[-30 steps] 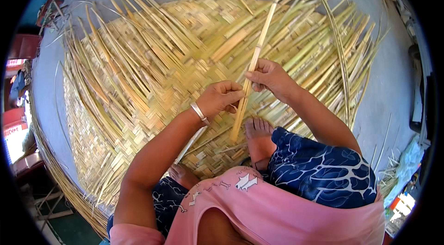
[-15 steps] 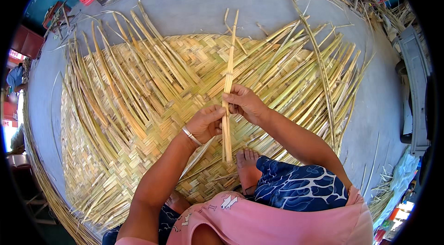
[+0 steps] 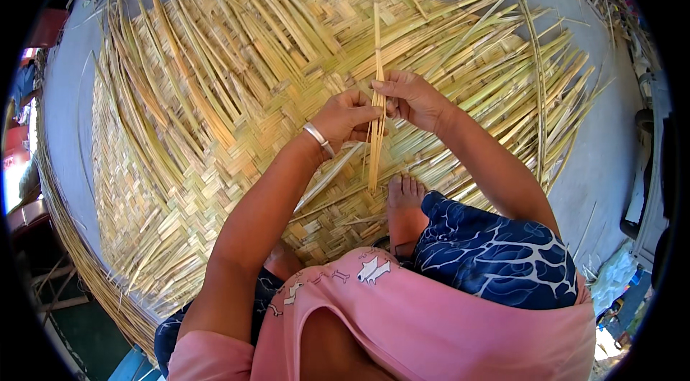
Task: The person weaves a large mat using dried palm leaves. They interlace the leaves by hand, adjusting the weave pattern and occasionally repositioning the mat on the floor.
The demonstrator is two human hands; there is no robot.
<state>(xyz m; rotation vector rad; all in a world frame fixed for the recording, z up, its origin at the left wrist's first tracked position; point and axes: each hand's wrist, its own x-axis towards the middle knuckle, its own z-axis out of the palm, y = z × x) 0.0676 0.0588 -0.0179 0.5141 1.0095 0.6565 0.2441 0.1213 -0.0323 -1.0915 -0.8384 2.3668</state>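
A long, flattened pale-yellow cane strip stands lengthwise before me, its near end split into several narrow strands. My left hand, with a silver bangle at the wrist, pinches the split part from the left. Slightly farther up, my right hand grips the same cane strip between thumb and fingers. Both hands are above a large woven cane mat in a zigzag pattern. Loose, unwoven cane ends fan out from the mat at its far left and right.
My bare foot rests on the mat just nearer than the hands. A bundle of long thin canes curves along the left edge. Grey floor surrounds the mat, and a grey plastic-looking object stands at the far right.
The view has tilted, so mat, hands and cane strip appear higher in the picture. Both hands keep their grip on the cane strip; its split strands now spread slightly apart below them.
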